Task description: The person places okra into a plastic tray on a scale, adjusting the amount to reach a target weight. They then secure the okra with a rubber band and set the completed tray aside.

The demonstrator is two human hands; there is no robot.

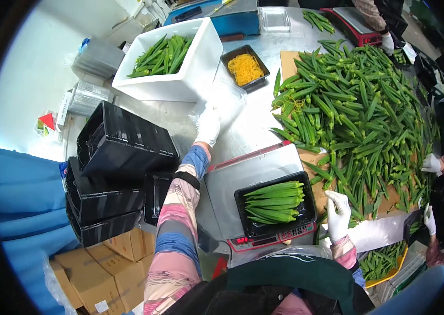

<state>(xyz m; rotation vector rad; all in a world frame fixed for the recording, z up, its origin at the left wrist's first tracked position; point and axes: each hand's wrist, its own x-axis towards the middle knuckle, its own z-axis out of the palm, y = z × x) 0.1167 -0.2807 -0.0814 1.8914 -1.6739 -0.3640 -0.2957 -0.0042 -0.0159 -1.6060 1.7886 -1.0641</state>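
My left hand (209,125), in a white glove, reaches forward to a clear plastic sheet or bag (227,102) in front of the white foam box; its fingers blend into the bright plastic. My right hand (337,212), also gloved, is beside the right side of the scale, thumb and fingers curved and apart, with nothing seen between them. Between my arms, a black tray (241,210) rests on the scale (222,189). Okra (274,202) lies in a neat row in that tray. The scale's red display is lit.
A large okra heap (358,115) covers the right side. The foam box (133,89) of okra and a tray of yellow bands (245,68) stand ahead. Stacked black trays (133,139) are at left. Co-workers' gloved hands (432,164) work along the right edge.
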